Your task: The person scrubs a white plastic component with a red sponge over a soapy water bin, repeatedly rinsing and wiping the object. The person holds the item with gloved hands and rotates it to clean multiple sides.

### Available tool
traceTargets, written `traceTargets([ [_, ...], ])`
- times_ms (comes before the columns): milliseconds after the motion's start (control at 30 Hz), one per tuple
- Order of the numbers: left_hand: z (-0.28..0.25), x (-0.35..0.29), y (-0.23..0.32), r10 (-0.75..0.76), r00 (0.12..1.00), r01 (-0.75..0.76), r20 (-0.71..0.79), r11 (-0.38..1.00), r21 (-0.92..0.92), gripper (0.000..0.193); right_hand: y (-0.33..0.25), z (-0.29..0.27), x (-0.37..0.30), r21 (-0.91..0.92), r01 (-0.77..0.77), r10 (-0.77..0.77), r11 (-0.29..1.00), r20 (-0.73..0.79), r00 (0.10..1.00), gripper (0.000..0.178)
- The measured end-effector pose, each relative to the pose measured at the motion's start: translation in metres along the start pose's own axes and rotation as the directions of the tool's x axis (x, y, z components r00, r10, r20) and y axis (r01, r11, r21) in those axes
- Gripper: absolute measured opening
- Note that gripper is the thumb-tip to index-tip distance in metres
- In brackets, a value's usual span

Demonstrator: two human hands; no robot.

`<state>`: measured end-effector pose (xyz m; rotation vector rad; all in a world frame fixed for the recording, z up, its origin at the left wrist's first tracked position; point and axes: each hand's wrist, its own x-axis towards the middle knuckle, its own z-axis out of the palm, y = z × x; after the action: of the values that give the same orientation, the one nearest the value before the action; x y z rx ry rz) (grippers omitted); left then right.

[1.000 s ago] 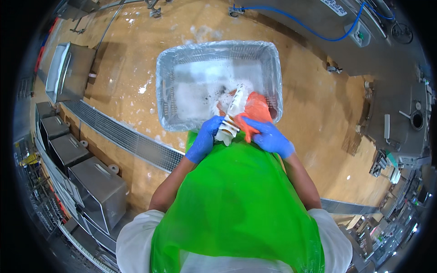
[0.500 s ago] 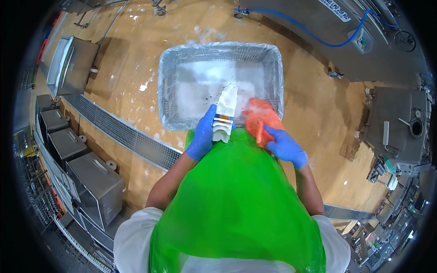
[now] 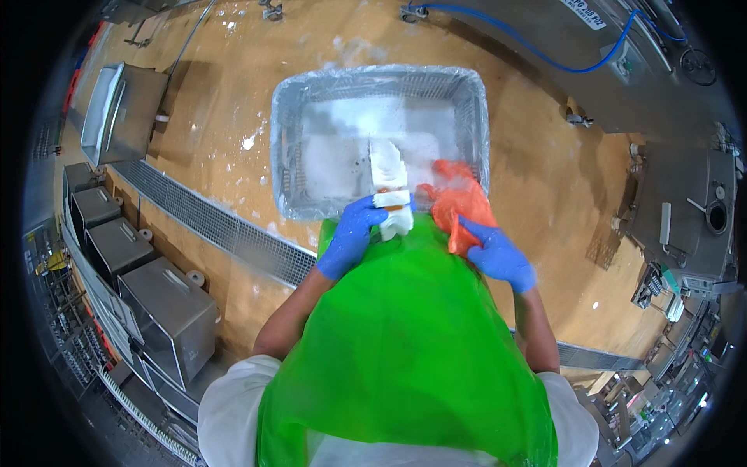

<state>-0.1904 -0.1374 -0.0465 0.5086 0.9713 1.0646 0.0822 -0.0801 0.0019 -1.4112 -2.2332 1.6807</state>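
My left hand [image 3: 352, 238], in a blue glove, is closed around a long white moulded part [image 3: 388, 173] with a scalloped edge and an orange-brown patch near its middle. The part reaches over the near rim of a grey crate [image 3: 283, 156] lined with clear plastic. White suds and water [image 3: 342, 128] lie inside the crate. To the right, my right hand [image 3: 502, 257], also blue-gloved, grips a wet orange cloth [image 3: 461, 204] that hangs at the crate's near right corner. The cloth and the white part are apart.
A floor drain grating [image 3: 214, 222] runs diagonally at the left, beside steel bins on wheels [image 3: 167, 311]. Steel machinery [image 3: 537, 54] with a blue hose [image 3: 537, 54] stands far right. Another steel unit [image 3: 677, 210] is at right. The tan floor [image 3: 576, 202] has wet spots.
The white part has been turned in my left hand and now shows another side. My right hand and the orange cloth have shifted slightly to the right, away from it.
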Motion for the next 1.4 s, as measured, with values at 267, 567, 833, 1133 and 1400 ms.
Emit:
traceTargets([
  [267, -0.002, 0.001, -0.009, 0.006, 1.0, -0.006, 0.01, 0.998, 0.07, 0.036, -0.056, 0.008, 0.048, -0.087, 0.221, -0.195, 0.971, 0.238, 0.951, 0.057],
  [567, 0.0, -0.003, 0.009, -0.159, 0.987, 0.156, 0.017, 0.981, 0.116, 0.045, -0.021, -0.021, 0.02, 0.106, -0.009, -0.005, 0.994, 0.128, 0.992, 0.06],
  [833, 0.014, -0.012, 0.011, 0.001, 0.999, -0.014, 0.048, 0.963, 0.269, 0.028, -0.081, 0.005, 0.052, -0.085, 0.048, -0.018, 0.995, 0.322, 0.947, 0.063],
  [1133, 0.029, -0.003, 0.021, -0.079, 0.997, 0.078, 0.004, 0.988, 0.133, 0.028, -0.046, 0.026, 0.052, -0.14, -0.13, 0.149, 0.982, 0.133, 0.98, 0.049],
  [1400, 0.016, 0.004, 0.005, -0.028, 0.999, 0.034, -0.029, 0.966, 0.256, 0.03, -0.051, -0.001, 0.028, 0.087, 0.245, -0.227, 0.966, -0.171, 0.959, 0.037],
])
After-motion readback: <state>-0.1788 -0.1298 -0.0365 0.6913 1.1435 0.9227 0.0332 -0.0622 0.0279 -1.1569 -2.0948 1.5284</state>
